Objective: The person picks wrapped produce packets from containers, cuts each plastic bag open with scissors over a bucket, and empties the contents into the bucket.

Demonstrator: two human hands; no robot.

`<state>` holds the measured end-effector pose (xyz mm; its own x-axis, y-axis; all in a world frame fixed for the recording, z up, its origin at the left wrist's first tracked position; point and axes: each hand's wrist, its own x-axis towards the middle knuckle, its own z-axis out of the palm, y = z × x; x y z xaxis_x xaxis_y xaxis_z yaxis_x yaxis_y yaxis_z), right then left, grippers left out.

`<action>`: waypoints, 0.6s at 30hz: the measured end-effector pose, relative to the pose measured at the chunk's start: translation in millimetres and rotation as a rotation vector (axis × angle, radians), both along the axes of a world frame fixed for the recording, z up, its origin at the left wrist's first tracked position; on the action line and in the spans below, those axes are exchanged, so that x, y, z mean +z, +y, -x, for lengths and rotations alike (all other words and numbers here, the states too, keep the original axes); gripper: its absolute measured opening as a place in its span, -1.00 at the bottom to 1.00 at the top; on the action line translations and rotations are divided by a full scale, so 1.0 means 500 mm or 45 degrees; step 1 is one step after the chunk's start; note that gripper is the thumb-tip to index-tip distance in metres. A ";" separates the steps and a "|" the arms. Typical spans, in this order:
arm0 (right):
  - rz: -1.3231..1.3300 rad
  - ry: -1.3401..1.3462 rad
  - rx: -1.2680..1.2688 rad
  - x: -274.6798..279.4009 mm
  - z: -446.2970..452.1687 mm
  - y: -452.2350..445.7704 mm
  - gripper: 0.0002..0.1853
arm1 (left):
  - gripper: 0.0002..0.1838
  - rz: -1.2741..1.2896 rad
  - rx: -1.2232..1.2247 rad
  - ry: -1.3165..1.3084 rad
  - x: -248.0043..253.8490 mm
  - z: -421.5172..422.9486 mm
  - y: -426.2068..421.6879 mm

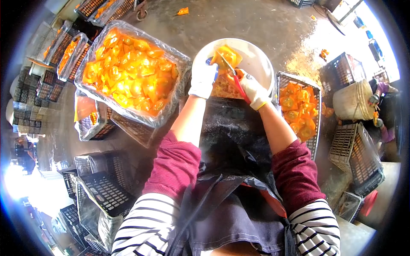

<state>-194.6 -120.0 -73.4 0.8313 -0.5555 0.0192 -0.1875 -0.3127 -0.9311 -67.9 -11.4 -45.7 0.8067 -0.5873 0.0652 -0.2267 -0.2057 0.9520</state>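
Over a white bucket [265, 64] both of my gloved hands are at work. My left hand [202, 80] is closed on the left edge of an orange plastic packet [230, 55]. In my right hand [252, 87] is a red-handled knife [242, 90], its blade lying across the packet. The right glove's fingers are stained orange. Below the hands, an orange, frothy-looking mass [226, 88] shows inside the bucket. Whether the packet is cut cannot be seen.
A plastic-lined crate [181, 70] heaped with orange packets stands left; another crate [317, 123] of packets stands right. Black crates [104, 192] are stacked lower left. At far right, a co-worker's gloved hands [374, 100] are beside a pale bucket [352, 101]. A packet [183, 11] lies on the floor.
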 end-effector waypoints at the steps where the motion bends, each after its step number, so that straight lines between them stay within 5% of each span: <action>1: -0.165 0.032 0.022 0.002 0.003 0.000 -0.77 | -0.65 -0.106 0.042 -0.158 -0.006 -0.007 0.001; 3: -0.493 0.102 0.060 0.022 0.019 -0.001 -0.74 | -0.68 -0.314 0.121 -0.467 -0.030 -0.025 -0.001; 6: -0.352 0.115 0.101 0.042 0.020 0.007 -0.68 | -0.69 -0.001 0.161 -0.280 -0.048 -0.039 -0.014; 7: -0.451 0.105 0.092 0.039 0.018 0.005 -0.68 | -0.65 0.217 0.049 0.188 -0.042 -0.040 -0.009; 11: -0.728 0.111 0.076 0.045 0.016 0.002 -0.68 | -0.56 0.707 -0.128 0.540 -0.049 -0.020 -0.029; 14: -0.705 0.138 0.090 0.050 0.019 0.006 -0.68 | -0.48 0.495 -0.170 0.678 -0.008 -0.016 -0.020; 18: -0.678 0.143 0.127 0.035 0.024 -0.001 -0.67 | -0.47 0.290 -0.101 0.304 0.000 -0.014 -0.017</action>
